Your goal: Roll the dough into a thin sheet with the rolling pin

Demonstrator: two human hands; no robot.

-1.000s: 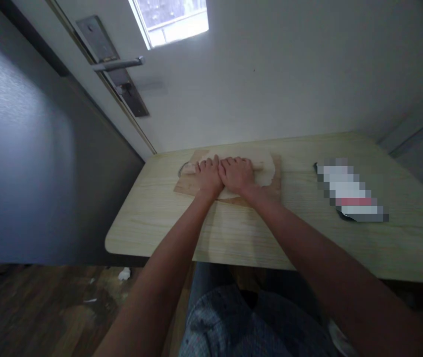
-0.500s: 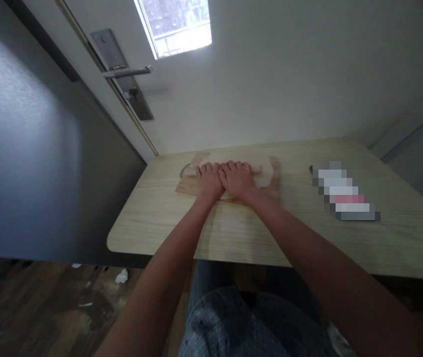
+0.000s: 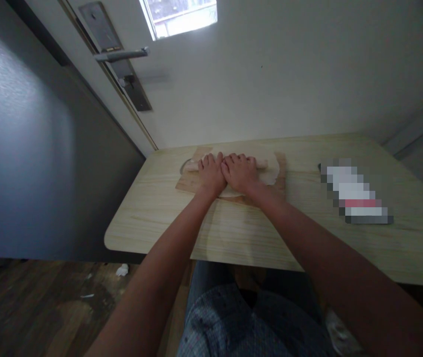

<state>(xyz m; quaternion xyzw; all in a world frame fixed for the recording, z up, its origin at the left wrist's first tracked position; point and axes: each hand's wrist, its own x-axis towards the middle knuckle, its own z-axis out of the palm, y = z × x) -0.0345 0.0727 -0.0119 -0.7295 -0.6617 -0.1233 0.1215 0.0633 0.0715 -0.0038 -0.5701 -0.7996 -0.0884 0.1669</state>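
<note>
My left hand (image 3: 211,176) and my right hand (image 3: 241,173) lie side by side, touching, on a pale wooden rolling pin (image 3: 262,163). Their fingers curve over its top and hide its middle; both ends stick out. Beneath the pin a thin pale sheet of dough (image 3: 270,175) spreads across a brown wooden board (image 3: 281,181). Bare wood shows at the board's corners and along its right side. At the left end of the board, a curved dark line, perhaps a handle or a ring, is too small to make out.
The board rests on a light wooden table (image 3: 148,213) against a white door with a metal handle (image 3: 122,54). On the right of the table lies a blurred-out flat object (image 3: 356,193), perhaps a phone. A grey panel (image 3: 22,148) stands at the left. Crumpled white paper (image 3: 122,270) is on the floor.
Both hands and the rolling pin have moved slightly away from me over the dough. The camera view has shifted a little.
</note>
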